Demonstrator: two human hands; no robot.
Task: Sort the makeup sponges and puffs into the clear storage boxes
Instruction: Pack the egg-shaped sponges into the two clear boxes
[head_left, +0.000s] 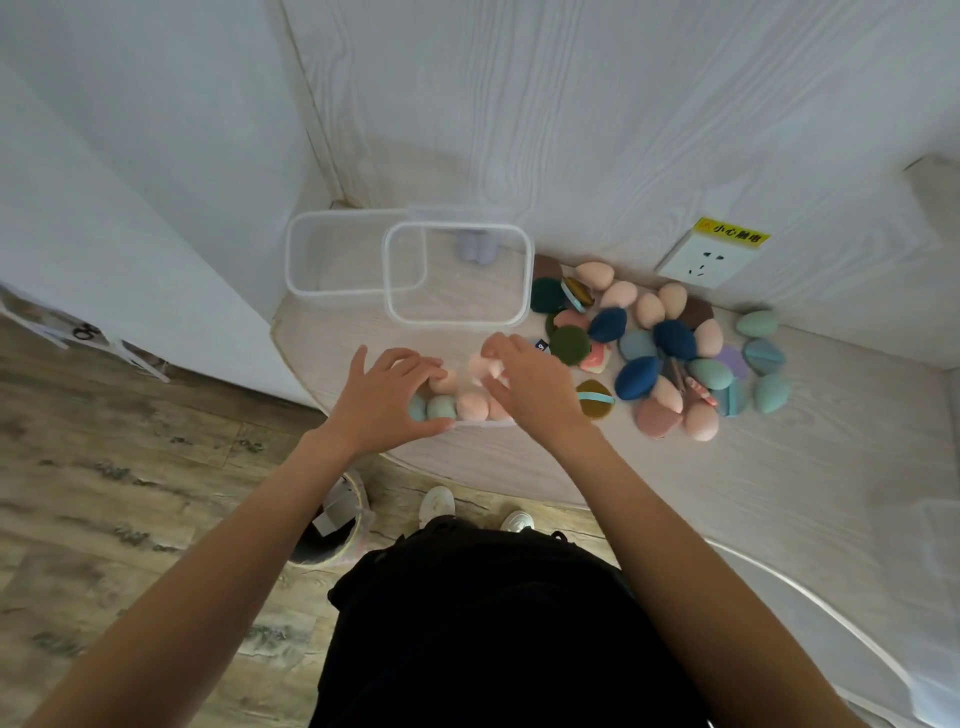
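- Seen from above: a person stands at a pale wood-grain table (753, 467), both bare arms reaching forward.
- The left hand (387, 402) has fingers spread and relaxed, its thumb resting on the near rim of a clear plastic storage box (483, 423) at the table's front edge.
- Inside that box lie pale teal and peach egg-shaped makeup sponges (457, 405).
- The right hand (524, 379) hovers over the same box, fingers curled around a light pink sponge (485, 368).
- Two more clear rectangular boxes (460, 275) sit behind, overlapping, against the wall.
- To the right, a loose pile of sponges and flat round puffs (670, 353) in navy, teal, peach, green and brown.
- A white wall socket (698, 265) with a yellow label is behind the pile.
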